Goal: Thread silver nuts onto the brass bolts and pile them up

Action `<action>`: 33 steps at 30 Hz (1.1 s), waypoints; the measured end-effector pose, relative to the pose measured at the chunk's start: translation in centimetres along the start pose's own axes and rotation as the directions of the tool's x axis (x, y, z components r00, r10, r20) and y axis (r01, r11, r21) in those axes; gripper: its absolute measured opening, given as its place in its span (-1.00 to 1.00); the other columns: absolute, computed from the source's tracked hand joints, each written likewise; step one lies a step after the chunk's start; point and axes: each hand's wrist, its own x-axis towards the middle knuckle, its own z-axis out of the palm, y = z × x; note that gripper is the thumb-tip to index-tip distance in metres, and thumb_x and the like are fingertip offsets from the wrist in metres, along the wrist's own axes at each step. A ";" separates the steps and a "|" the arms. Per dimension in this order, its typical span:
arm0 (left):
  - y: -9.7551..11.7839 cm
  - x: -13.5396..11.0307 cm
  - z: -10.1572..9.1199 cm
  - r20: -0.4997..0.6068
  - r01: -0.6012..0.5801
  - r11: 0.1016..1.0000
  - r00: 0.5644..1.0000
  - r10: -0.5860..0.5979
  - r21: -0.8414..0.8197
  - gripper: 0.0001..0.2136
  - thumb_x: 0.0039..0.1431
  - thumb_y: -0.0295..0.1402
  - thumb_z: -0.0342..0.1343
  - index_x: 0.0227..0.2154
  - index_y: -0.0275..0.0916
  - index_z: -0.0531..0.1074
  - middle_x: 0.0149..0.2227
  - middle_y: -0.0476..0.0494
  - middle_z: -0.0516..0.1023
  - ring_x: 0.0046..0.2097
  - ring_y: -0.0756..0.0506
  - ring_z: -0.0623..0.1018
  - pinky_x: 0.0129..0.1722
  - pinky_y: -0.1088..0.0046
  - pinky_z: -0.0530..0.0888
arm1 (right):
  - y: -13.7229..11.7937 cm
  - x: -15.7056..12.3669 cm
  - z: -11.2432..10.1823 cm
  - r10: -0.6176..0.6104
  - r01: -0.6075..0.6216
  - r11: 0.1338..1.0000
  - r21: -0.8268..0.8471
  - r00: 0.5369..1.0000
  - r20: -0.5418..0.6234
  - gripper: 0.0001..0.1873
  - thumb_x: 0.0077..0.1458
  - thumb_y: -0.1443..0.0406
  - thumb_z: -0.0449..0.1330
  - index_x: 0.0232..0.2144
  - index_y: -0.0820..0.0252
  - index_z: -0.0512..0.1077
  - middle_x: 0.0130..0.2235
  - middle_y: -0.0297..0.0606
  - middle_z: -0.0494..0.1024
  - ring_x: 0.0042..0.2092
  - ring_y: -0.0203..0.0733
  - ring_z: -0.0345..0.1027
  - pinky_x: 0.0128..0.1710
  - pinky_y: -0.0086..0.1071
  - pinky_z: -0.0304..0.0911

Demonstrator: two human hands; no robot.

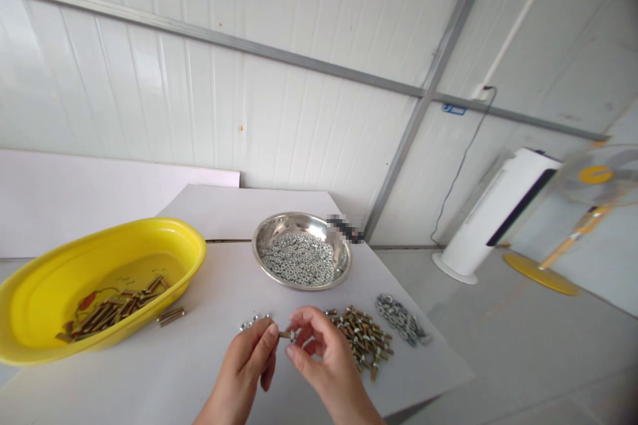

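Note:
My left hand (244,365) and my right hand (323,358) meet above the white table, pinching a short brass-coloured bolt (285,335) between finger and thumb. A silvery nut seems to sit on the bolt's end, partly hidden by my right fingers. Just left of my left hand lie a few loose nuts (254,322). Beyond my right hand is a heap of brass-coloured bolts (361,339), with a heap of silvery nuts (399,319) beside it. A steel bowl (279,226) full of small nuts stands farther back.
A yellow plastic basin (100,252) holding brass-coloured bolts sits on the left of the white table (149,372), with two bolts (172,316) beside it. A pixelated patch (343,228) hides something behind the bowl. A white tower unit (498,219) and a yellow-based fan (595,176) stand on the floor at right.

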 end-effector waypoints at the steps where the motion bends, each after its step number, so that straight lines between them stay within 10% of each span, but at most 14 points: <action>1: 0.0 0.0 0.0 -0.001 0.004 1.000 1.000 -0.004 -0.006 -0.57 0.31 0.01 -0.12 -0.57 -0.17 0.21 -0.67 0.13 0.20 -0.59 0.00 0.23 -0.53 0.48 0.22 | 0.1 0.0 0.0 -0.012 0.012 0.999 -0.037 1.000 -0.009 -0.72 -0.02 0.35 0.31 -0.18 0.18 0.46 -0.23 -0.21 0.56 -0.32 -0.18 0.44 -0.34 -0.40 0.34; 9: -0.3 -0.1 -0.2 -0.002 -0.032 0.999 0.999 0.032 0.030 -0.58 0.34 -0.03 -0.14 -0.57 -0.16 0.20 -0.67 0.13 0.21 -0.58 -0.01 0.26 -0.50 0.47 0.24 | 1.1 0.2 0.1 -0.006 0.002 0.996 -0.084 0.999 -0.050 -0.83 0.05 0.28 0.31 -0.27 0.22 0.53 -0.36 -0.19 0.60 -0.34 -0.11 0.47 -0.32 -0.35 0.36; 22: -0.7 -0.2 0.1 0.057 -0.097 0.989 0.994 0.091 0.112 -0.59 0.34 -0.05 -0.12 -0.55 -0.17 0.26 -0.67 0.08 0.28 -0.57 -0.04 0.32 -0.49 0.48 0.25 | 0.9 -0.2 0.6 0.131 -0.132 0.990 0.041 0.991 0.025 -0.27 0.32 -0.11 -0.15 -0.64 0.24 0.38 -0.69 -0.27 0.38 -0.63 -0.31 0.21 -0.57 -0.45 0.12; 27: -0.3 -0.1 -0.1 0.001 -0.037 0.997 0.999 0.037 0.069 -0.58 0.34 -0.03 -0.13 -0.56 -0.17 0.23 -0.68 0.10 0.25 -0.58 -0.02 0.28 -0.50 0.48 0.23 | 0.3 0.0 0.1 0.030 -0.029 0.998 0.064 1.000 -0.011 -0.65 0.20 0.03 0.16 -0.22 0.20 0.45 -0.37 -0.24 0.53 -0.39 -0.22 0.38 -0.44 -0.44 0.26; 33: -0.3 0.3 -0.1 0.000 0.004 0.999 1.000 -0.004 -0.037 -0.58 0.29 0.03 -0.11 -0.56 -0.16 0.19 -0.66 0.14 0.19 -0.60 0.00 0.24 -0.54 0.48 0.22 | 0.2 0.1 0.2 -0.053 0.048 0.994 -0.097 0.997 -0.047 -0.76 -0.05 0.46 0.25 -0.26 0.16 0.47 -0.26 -0.28 0.55 -0.36 -0.23 0.43 -0.38 -0.45 0.33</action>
